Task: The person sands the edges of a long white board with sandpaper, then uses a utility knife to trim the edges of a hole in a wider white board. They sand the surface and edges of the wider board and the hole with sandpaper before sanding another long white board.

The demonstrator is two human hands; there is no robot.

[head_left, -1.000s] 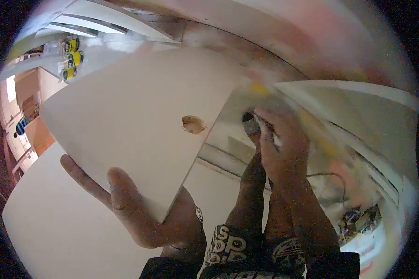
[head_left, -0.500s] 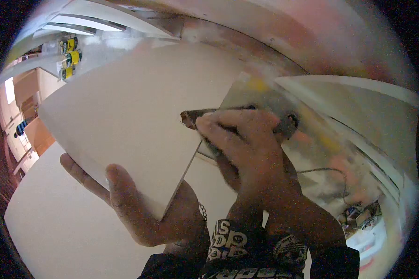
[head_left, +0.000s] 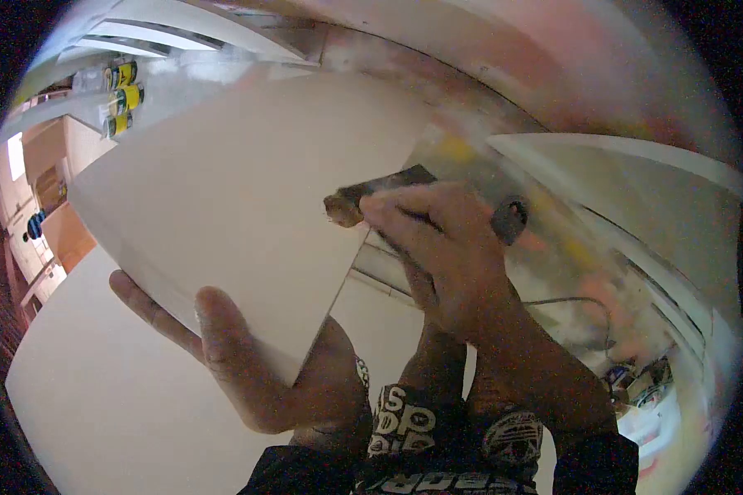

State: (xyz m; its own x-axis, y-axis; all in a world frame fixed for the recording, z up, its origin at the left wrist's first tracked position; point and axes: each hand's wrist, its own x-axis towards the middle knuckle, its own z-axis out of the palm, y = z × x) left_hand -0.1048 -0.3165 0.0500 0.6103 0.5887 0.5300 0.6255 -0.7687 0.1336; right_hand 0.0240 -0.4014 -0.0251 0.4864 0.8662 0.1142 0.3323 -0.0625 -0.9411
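My left hand (head_left: 260,375) grips the lower corner of a white flat board (head_left: 223,190), thumb on its face and fingers spread under it. The board is held up, tilted towards me. My right hand (head_left: 437,247) is closed around a dark tool (head_left: 388,186) whose brownish tip (head_left: 343,208) rests on the board's face near its right edge, over the brown spot there. A round grey knob (head_left: 510,219) shows past my knuckles. My fingers hide most of the tool.
Several cans with yellow labels (head_left: 122,99) stand on a shelf at the upper left. A large white surface (head_left: 99,412) lies below the board. A white panel (head_left: 627,190) is at the right, with a thin cable (head_left: 582,304) and small clutter (head_left: 636,384) lower right.
My right hand has swung left from beside the board onto its right edge, and the tool tip now covers the brown spot. My left hand and the board have hardly moved.
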